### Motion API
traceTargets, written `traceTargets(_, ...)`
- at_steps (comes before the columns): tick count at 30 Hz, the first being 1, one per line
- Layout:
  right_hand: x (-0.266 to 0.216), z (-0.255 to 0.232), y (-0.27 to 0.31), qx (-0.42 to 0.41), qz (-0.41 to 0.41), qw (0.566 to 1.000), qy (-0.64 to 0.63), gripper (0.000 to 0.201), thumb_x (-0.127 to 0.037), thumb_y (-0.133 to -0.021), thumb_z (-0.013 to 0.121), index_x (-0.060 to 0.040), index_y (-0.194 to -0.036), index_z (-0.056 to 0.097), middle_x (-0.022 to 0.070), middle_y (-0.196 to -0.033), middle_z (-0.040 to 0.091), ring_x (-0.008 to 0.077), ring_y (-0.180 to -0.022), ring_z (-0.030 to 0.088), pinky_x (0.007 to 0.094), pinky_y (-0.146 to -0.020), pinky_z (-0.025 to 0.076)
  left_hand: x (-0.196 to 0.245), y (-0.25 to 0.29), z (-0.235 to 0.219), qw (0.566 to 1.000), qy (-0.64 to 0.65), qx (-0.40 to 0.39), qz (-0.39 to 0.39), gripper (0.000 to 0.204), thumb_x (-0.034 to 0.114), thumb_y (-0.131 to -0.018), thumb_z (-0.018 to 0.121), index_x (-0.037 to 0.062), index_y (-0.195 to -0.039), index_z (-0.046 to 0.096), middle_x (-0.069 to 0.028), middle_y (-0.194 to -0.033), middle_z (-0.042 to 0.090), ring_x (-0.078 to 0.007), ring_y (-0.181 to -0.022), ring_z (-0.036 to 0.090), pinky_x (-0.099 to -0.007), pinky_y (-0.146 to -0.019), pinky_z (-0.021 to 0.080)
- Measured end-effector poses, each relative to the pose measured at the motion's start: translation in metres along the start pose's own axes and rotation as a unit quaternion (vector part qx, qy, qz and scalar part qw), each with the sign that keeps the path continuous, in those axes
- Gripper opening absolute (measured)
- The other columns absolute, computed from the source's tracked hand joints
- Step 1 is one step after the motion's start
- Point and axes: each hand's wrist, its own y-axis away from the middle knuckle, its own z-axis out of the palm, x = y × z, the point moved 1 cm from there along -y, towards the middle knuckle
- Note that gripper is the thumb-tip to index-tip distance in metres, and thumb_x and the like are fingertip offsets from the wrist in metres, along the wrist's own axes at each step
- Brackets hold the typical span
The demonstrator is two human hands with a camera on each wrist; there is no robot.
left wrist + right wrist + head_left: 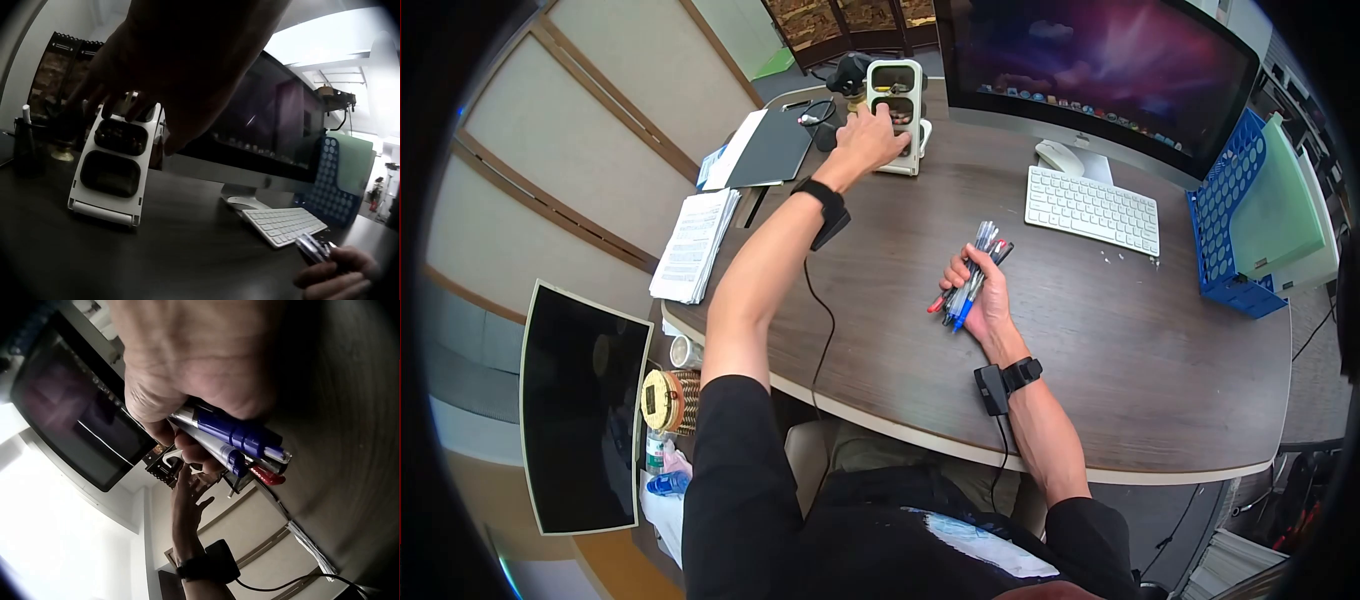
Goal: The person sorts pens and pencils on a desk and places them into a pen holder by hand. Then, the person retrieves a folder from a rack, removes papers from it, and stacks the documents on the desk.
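In the head view my left hand (pixel 867 142) reaches over a white desk organizer (pixel 913 166) with dark compartments. Its fingers stretch over the upper part. Seen from the left wrist, the organizer (pixel 103 210) leans back, small items show in a middle compartment, and the lowest looks dark inside. My right hand (pixel 992 290), above the middle of the desk, grips a bunch of pens (pixel 987 232) with several clear barrels and red, black and blue parts. The right wrist view shows a thick blue pen (pixel 231 432) among them, beside a red end (pixel 269 475).
A monitor (pixel 1090 80) stands at the back, with a white keyboard (pixel 1092 210) and mouse (pixel 1059 156) before it. To the right is a blue file rack (pixel 1230 210). Papers (pixel 695 245) and a dark folder (pixel 770 145) lie left. A cable (pixel 825 345) trails from the left wrist.
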Motion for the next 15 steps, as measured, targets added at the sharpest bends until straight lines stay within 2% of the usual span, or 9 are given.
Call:
traceTargets(2, 0.000, 0.002, 0.000, 0.006, 0.003, 1.000, 0.004, 0.024, -0.028, -0.106, 0.069, -0.0130, -0.094, 0.055, 0.0001, -0.074, 0.051, 0.0136, -0.071, 0.054, 0.0335, -0.074, 0.049, -0.004, -0.022, 0.014, 0.999, -0.051, 0.009, 0.008, 0.077, 0.060, -0.100, 0.067, -0.0011, -0.146, 0.059, -0.0378, -0.139, 0.060, -0.0558, -0.129, 0.063, -0.0612, -0.104, 0.056)
traceTargets(5, 0.001, 0.002, -0.001, 0.005, 0.006, 1.000, 0.010, 0.024, -0.028, -0.106, 0.070, -0.0131, -0.094, 0.055, 0.0001, -0.074, 0.052, 0.0137, -0.071, 0.055, 0.0333, -0.074, 0.049, -0.006, -0.044, 0.031, 0.999, -0.032, 0.008, -0.011, 0.074, 0.060, -0.103, 0.062, -0.0014, -0.145, 0.060, -0.0371, -0.140, 0.060, -0.0550, -0.127, 0.065, -0.0603, -0.104, 0.057)
traceTargets(6, 0.001, 0.002, -0.001, 0.004, 0.007, 1.000, 0.011, 0.023, -0.028, -0.105, 0.070, -0.0133, -0.095, 0.055, 0.0002, -0.074, 0.052, 0.0139, -0.071, 0.055, 0.0338, -0.074, 0.049, -0.006, -0.047, 0.036, 0.999, -0.031, 0.022, 0.001, 0.068, 0.058, -0.106, 0.058, 0.0001, -0.142, 0.064, -0.0376, -0.139, 0.061, -0.0562, -0.122, 0.068, -0.0603, -0.104, 0.057)
traceTargets(11, 0.001, 0.005, 0.000, 0.005, 0.008, 1.000, 0.011, 0.022, -0.028, -0.104, 0.070, -0.0133, -0.098, 0.055, 0.0004, -0.075, 0.053, 0.0143, -0.072, 0.056, 0.0345, -0.075, 0.050, -0.006, -0.058, 0.051, 0.999, -0.030, 0.022, 0.031, 0.058, 0.054, -0.109, 0.053, 0.0045, -0.135, 0.070, -0.0381, -0.131, 0.065, -0.0575, -0.114, 0.070, -0.0621, -0.101, 0.058)
traceTargets(13, 0.001, 0.005, -0.001, 0.012, 0.007, 1.000, 0.016, 0.020, -0.027, -0.104, 0.069, -0.0133, -0.099, 0.055, 0.0004, -0.075, 0.053, 0.0144, -0.072, 0.057, 0.0345, -0.074, 0.050, -0.007, -0.061, 0.057, 0.995, -0.061, 0.046, 0.070, 0.050, 0.046, -0.110, 0.054, 0.0035, -0.127, 0.075, -0.0328, -0.125, 0.067, -0.0543, -0.107, 0.074, -0.0605, -0.092, 0.062)
traceTargets(15, 0.001, 0.005, -0.002, 0.012, 0.008, 1.000, 0.014, 0.020, -0.027, -0.104, 0.069, -0.0133, -0.099, 0.055, 0.0005, -0.075, 0.053, 0.0146, -0.072, 0.057, 0.0346, -0.074, 0.050, -0.011, -0.066, 0.061, 0.993, -0.071, 0.040, 0.085, 0.048, 0.044, -0.111, 0.053, 0.0036, -0.126, 0.075, -0.0324, -0.123, 0.068, -0.0543, -0.106, 0.074, -0.0601, -0.090, 0.063)
